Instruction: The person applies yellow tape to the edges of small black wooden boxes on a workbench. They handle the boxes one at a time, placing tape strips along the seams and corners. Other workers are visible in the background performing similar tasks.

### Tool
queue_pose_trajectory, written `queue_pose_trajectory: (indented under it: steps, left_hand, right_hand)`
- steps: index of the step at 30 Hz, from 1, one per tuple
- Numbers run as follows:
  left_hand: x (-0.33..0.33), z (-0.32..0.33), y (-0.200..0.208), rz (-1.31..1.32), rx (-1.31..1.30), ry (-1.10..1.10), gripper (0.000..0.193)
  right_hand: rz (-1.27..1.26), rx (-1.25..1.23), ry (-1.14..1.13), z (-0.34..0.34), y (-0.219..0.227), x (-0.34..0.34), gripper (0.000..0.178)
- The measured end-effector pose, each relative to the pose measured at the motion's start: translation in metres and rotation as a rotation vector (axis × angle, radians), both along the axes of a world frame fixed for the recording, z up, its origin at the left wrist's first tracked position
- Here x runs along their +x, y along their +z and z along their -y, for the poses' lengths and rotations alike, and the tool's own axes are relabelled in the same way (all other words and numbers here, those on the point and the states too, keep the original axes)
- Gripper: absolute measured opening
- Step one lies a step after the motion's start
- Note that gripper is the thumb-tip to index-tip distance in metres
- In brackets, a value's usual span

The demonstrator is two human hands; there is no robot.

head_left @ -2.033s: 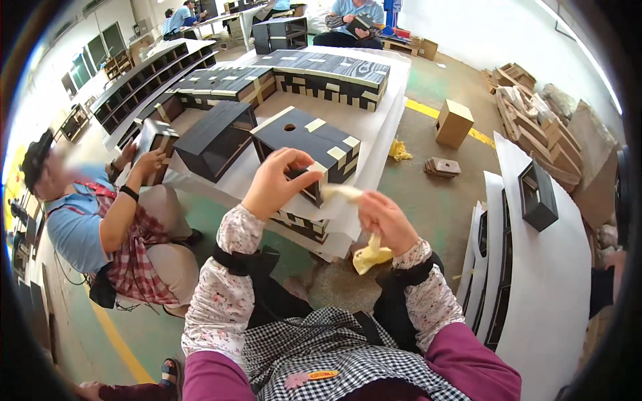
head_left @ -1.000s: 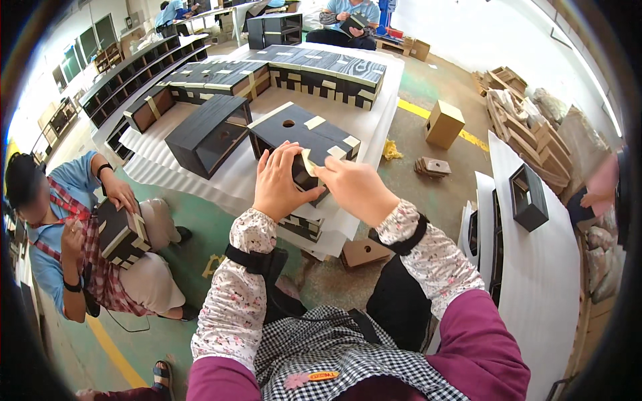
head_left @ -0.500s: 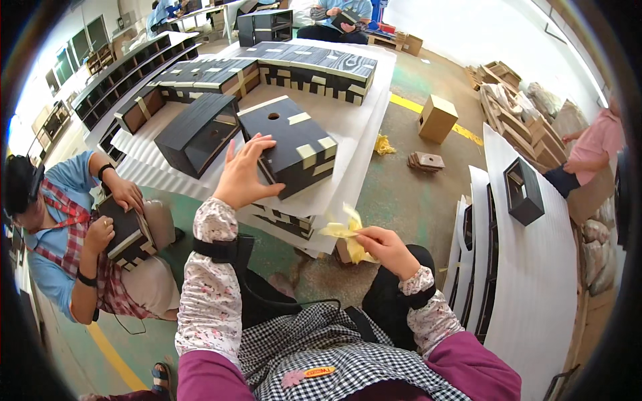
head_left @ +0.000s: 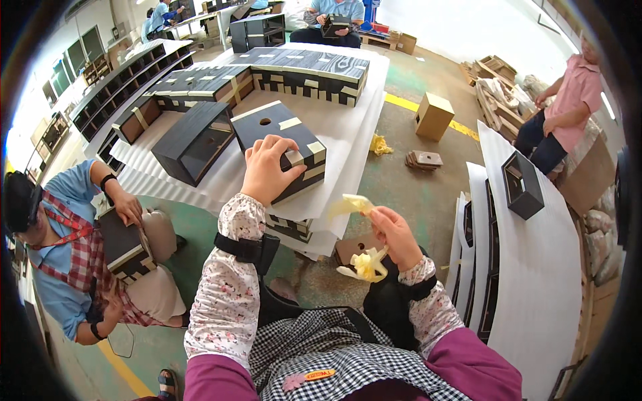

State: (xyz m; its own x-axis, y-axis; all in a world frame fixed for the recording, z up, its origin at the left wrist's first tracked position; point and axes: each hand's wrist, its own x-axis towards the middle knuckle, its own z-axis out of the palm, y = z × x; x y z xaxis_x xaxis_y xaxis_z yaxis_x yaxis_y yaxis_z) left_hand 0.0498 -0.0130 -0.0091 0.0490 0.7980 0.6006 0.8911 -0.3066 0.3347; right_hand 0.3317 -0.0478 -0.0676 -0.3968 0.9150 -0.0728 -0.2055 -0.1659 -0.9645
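A black box (head_left: 262, 123) with a round hole in its top and pale yellow tape strips over its edges sits on the near edge of the foam-covered stack. My left hand (head_left: 266, 168) grips its near edge, fingers bent over the top and thumb on the side, around a tape strip (head_left: 294, 158). Whether the fingertips have lifted that strip I cannot tell. Lower and to the right, my right hand (head_left: 396, 235) is closed on crumpled yellow tape (head_left: 366, 265), which dangles below the fingers and sticks out to the left.
An open-fronted black box (head_left: 194, 142) stands left of the taped one, with a row of taped boxes (head_left: 294, 63) behind. At left a seated co-worker (head_left: 73, 247) holds another box. Brown box (head_left: 433, 117), wood pieces (head_left: 423, 160) and tape scraps (head_left: 380, 145) lie on the floor.
My left hand has moved right and curled onto the taped edge. My right hand has risen slightly and turned, the tape now hanging lower. The person at right stands more upright.
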Motion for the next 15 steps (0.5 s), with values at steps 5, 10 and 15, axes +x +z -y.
queue_pose_trajectory:
  steps: [5,10,15]
  left_hand:
    - [-0.001,0.001,-0.001,0.034,-0.014,0.015,0.032]
    - [-0.006,0.000,-0.003,0.047,-0.075,0.037,0.036]
    - [-0.011,0.000,-0.015,0.090,0.056,-0.025,0.056]
  right_hand:
    - [0.102,0.222,-0.118,-0.031,0.045,-0.014,0.021]
    - [0.436,1.165,-0.546,-0.097,0.078,-0.065,0.018]
    - [1.096,1.413,-0.261,-0.094,0.080,-0.133,0.008]
